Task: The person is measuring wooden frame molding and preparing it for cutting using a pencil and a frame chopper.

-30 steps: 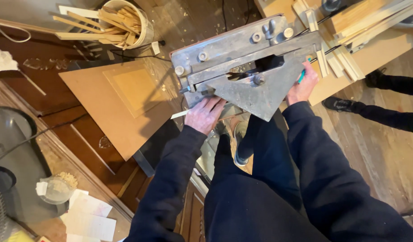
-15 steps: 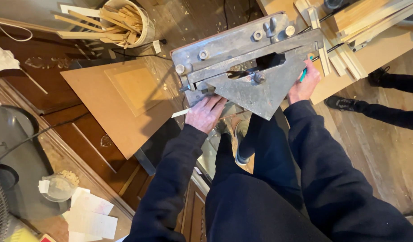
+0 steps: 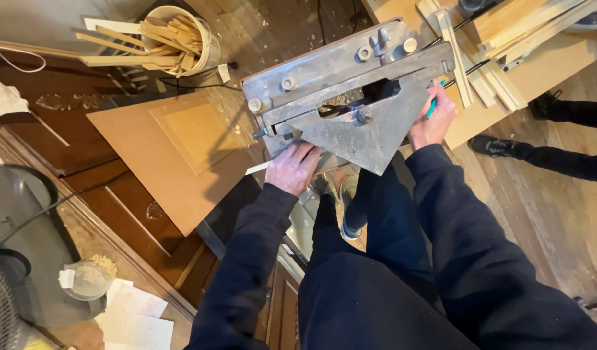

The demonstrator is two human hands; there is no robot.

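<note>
Grey metal cutter (image 3: 350, 97) sits on a stand at the middle of the view, triangular plate pointing toward the person, bolts and a wing nut on top. Left hand (image 3: 293, 167) lies flat, fingers spread, pressing the near-left edge over a thin pale strip (image 3: 258, 168). Right hand (image 3: 432, 120) has its grip closed on a teal pen (image 3: 431, 107) at the plate's right corner. Best kept: strip pressed firm, fingers clear of the slot. Bucket of wood sticks (image 3: 175, 35) far left, brown board (image 3: 175, 149) beside.
</note>
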